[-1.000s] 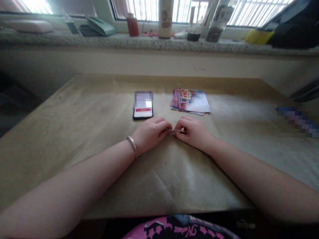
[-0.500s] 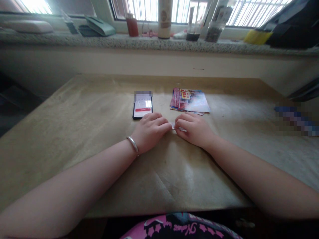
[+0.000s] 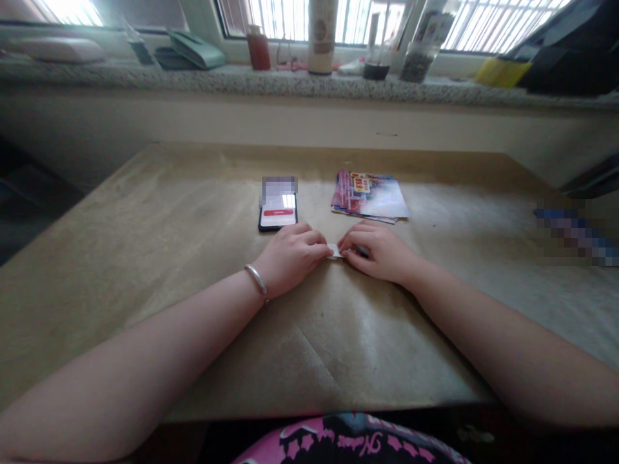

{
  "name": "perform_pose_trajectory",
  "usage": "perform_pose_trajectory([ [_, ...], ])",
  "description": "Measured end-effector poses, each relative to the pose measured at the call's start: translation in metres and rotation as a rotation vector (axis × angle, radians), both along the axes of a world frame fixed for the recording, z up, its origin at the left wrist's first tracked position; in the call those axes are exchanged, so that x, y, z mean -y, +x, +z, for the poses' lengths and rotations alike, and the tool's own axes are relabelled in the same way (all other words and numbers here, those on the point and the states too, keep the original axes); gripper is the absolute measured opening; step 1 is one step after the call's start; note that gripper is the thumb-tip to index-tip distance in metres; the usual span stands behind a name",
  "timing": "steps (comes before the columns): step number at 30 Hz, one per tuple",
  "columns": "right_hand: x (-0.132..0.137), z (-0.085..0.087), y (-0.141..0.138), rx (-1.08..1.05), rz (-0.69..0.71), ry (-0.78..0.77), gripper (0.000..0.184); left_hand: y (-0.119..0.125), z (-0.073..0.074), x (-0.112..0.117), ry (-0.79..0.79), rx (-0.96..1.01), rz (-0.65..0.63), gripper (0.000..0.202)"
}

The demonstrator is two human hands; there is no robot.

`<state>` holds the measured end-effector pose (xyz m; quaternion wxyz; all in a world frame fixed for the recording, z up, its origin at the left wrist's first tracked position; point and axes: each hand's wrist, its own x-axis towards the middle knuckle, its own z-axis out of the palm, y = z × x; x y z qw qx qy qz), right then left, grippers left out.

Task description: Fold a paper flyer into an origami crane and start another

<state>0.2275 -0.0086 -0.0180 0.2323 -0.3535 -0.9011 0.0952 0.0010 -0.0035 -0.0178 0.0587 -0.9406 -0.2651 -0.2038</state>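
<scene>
A small folded piece of white paper (image 3: 334, 251) lies between my two hands, low over the table. My left hand (image 3: 296, 258), with a silver bangle at the wrist, is closed on the paper's left end. Fingers and thumb of my right hand (image 3: 374, 250) pinch its right end. Much of the paper is hidden under the fingers. Just beyond my left hand lies a phone (image 3: 279, 216) with a lit screen and a red bar. Past my right hand is a stack of colourful printed leaflets (image 3: 374, 196).
A beige cloth-like cover spreads over the table (image 3: 217, 361). Behind it, a speckled stone sill (image 3: 290, 80) holds a red bottle (image 3: 258, 50), a tall cream bottle (image 3: 322, 38), a green pouch (image 3: 198, 50) and a yellow-and-black item (image 3: 503, 72). A blurred blue-pink object (image 3: 575, 235) sits far right.
The paper has tilted, so more of its white face shows between my fingers instead of a thin edge. Both hands have shifted only slightly.
</scene>
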Motion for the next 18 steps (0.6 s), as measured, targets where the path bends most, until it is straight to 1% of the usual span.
perform_pose_trajectory([
  [3,-0.0003,-0.0024,-0.0007,-0.026,-0.012,-0.004,0.013,-0.0002,-0.002,-0.0027,-0.02,0.015,0.0,0.022],
  [7,-0.002,-0.0056,-0.0002,-0.037,-0.011,-0.012,0.016,0.0004,-0.0053,-0.0049,-0.118,0.007,-0.015,0.025],
  [10,-0.0033,-0.0058,0.0019,-0.039,0.013,0.02,0.021,0.0008,-0.0064,-0.0043,-0.15,0.013,-0.029,0.023],
  [12,-0.0035,-0.0044,0.0033,0.006,0.023,0.063,0.024,0.001,-0.0065,-0.0034,-0.16,0.019,-0.036,0.022],
  [18,-0.0002,0.0025,0.0034,0.23,0.007,0.225,0.02,0.0009,-0.0076,-0.0035,-0.192,0.036,-0.055,0.027],
])
